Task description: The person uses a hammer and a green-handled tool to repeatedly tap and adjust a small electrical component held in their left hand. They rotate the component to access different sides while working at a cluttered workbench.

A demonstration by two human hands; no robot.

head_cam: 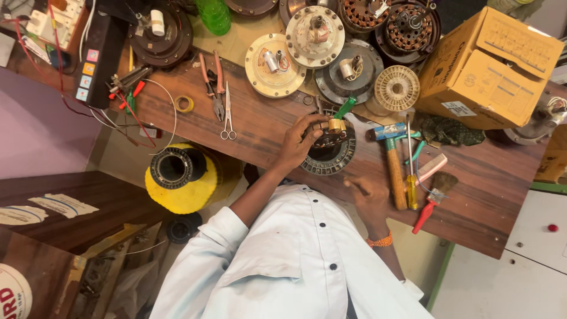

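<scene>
Your left hand (298, 142) grips the brass part (332, 127) on top of the stator (331, 155) at the bench's near edge, while your right hand (367, 198) rests flat and empty on the bench (260, 127) just beside it. Beyond the hammer (393, 162) sits a closed yellow-brown carton (487, 68) bearing a white rectangular label (458, 108); a green bottle (214, 15) stands at the far edge, contents unclear.

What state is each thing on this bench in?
Left hand: gripping the motor part.
Right hand: resting on the bench.
Scissors: closed, lying flat.
Cardboard box: flaps shut.
Hammer: lying flat, untouched.
</scene>
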